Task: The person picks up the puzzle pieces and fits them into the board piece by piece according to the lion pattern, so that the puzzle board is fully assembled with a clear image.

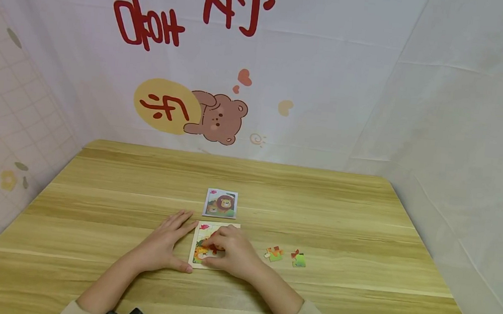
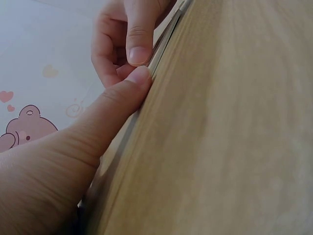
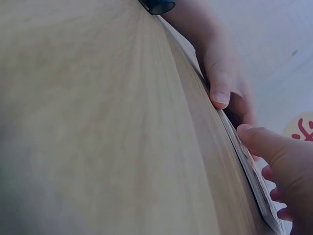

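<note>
A small jigsaw board [image 1: 193,250] with a pale border lies flat on the table, its animal picture partly covered by my right hand [image 1: 236,252]. That hand reaches over from the right, thumb and curled fingers on either side of an orange-and-yellow puzzle piece [image 1: 201,253] at the picture's lower left. My left hand [image 1: 158,246] rests at the board's left side with fingers spread; its thumb [image 2: 120,98] is by the near left corner. From the right wrist, the right thumb [image 3: 264,142] shows at the board's surface.
Just behind the board lies a lion picture card [image 1: 224,204]. Two loose puzzle pieces, one orange and green [image 1: 274,254], the other mostly green [image 1: 299,260], lie to the right. The wooden table [image 1: 341,216] meets a printed cloth backdrop [image 1: 322,83] at the back.
</note>
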Tool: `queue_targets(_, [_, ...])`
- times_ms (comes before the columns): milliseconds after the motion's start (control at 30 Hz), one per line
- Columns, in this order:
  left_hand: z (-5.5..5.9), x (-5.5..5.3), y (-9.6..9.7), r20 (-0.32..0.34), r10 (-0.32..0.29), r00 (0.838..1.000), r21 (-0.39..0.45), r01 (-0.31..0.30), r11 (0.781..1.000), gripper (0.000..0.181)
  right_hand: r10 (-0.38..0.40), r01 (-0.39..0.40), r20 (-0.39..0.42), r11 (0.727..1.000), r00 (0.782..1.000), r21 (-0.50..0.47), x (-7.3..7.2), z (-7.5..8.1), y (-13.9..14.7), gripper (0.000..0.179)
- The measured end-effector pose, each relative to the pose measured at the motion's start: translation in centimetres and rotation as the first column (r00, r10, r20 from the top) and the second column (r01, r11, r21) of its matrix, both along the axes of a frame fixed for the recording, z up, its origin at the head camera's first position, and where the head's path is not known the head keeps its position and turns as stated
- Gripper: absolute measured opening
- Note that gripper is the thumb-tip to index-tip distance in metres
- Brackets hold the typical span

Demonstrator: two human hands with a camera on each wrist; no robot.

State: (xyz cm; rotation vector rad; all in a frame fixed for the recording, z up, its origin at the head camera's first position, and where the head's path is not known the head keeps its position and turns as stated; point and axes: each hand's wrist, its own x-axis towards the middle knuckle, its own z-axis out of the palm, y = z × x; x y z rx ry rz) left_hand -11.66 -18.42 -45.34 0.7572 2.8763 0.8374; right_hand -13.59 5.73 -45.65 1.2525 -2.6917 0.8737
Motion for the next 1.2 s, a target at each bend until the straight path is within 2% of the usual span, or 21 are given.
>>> queue_targets(500, [0.0, -0.1, -0.2, 0.004, 0.002, 1.0, -0.003, -0.002, 1.0, 0.114, -0.012, 0.011, 0.014, 0.998, 1.0, 0.056, -0.1, 0.5, -0.4, 0.03])
queue_targets(600, [-0.1, -0.1, -0.1, 0.0, 0.002, 1.0, -0.006, -0.002, 1.0, 0.114, -0.001, 0.001, 0.013, 1.0, 1.0, 0.021, -0.1, 0.4, -0.3, 0.029])
queue_targets(833, [-0.3, -0.2, -0.1, 0.006, 0.009, 1.0, 0.0, -0.009, 1.0, 0.115, 0.029, -0.028, 0.006, 0.991, 1.0, -0.129, -0.2, 0.8, 0.8, 0.024])
queue_targets(1200, [-0.3, -0.2, 0.0, 0.018, 0.016, 1.0, 0.003, -0.016, 1.0, 0.117, -0.039, 0.041, 0.016, 0.988, 0.999, -0.15, 0.3, 1.6, 4.7, 0.028])
